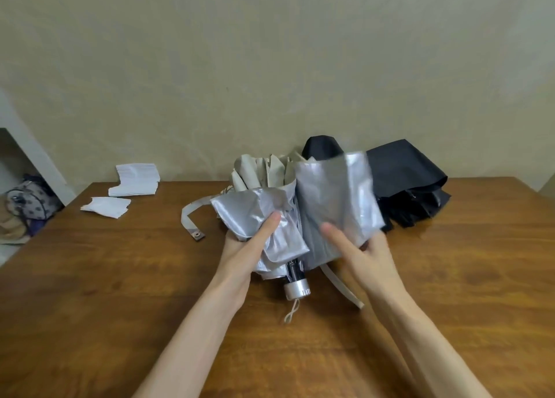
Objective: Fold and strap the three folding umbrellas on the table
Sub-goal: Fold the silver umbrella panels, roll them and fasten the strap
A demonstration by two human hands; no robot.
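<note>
A silver folding umbrella (330,193) lies collapsed but loose in the middle of the wooden table (120,277), its silver handle cap (297,289) pointing toward me. My left hand (246,247) grips a silver canopy panel on the left side. My right hand (366,253) holds a wide panel on the right, thumb on top. A beige umbrella (264,169) sits just behind, its strap (189,217) trailing left. A black umbrella (405,181) lies unfolded at the back right.
Two white folded sleeves (135,178) (105,207) lie at the back left of the table. A beige strap (342,286) runs out under my right wrist. A bag (27,199) sits on the floor beyond the left edge. The wall stands close behind.
</note>
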